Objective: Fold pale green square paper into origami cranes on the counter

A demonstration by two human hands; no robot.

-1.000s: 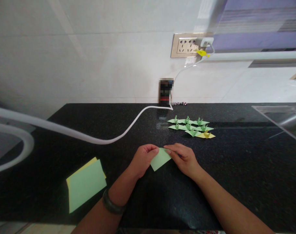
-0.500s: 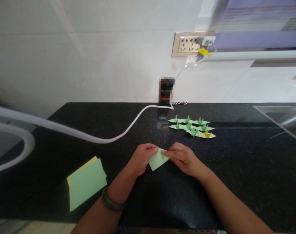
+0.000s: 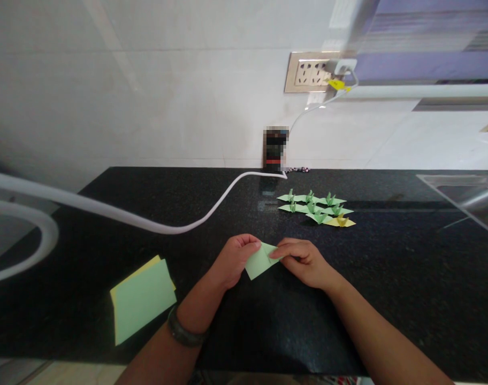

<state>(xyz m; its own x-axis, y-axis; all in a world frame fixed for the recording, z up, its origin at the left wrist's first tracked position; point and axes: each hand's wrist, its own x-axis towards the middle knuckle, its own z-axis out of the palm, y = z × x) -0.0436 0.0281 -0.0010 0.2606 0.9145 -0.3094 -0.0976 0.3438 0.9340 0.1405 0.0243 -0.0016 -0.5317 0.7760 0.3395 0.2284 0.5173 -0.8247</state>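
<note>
A small folded piece of light green paper (image 3: 259, 261) is held between both hands just above the black countertop (image 3: 388, 267). My left hand (image 3: 233, 260) pinches its upper left edge with closed fingers. My right hand (image 3: 306, 261) pinches the upper right corner, where a small flap is folded over. A dark band circles my left wrist. Beyond my hands, several finished paper cranes (image 3: 315, 208) lie in a group, most green, one yellow.
A stack of green and yellow paper squares (image 3: 142, 299) lies at the front left. A white cable (image 3: 147, 222) crosses the counter from the left to a dark device (image 3: 275, 149) by the wall. A wall socket (image 3: 313, 71) is above, a sink rim (image 3: 460, 192) at right.
The right-hand corner of the paper has been folded over into a small flap. My right hand's fingers have slid left along the top edge, and both hands sit slightly closer together.
</note>
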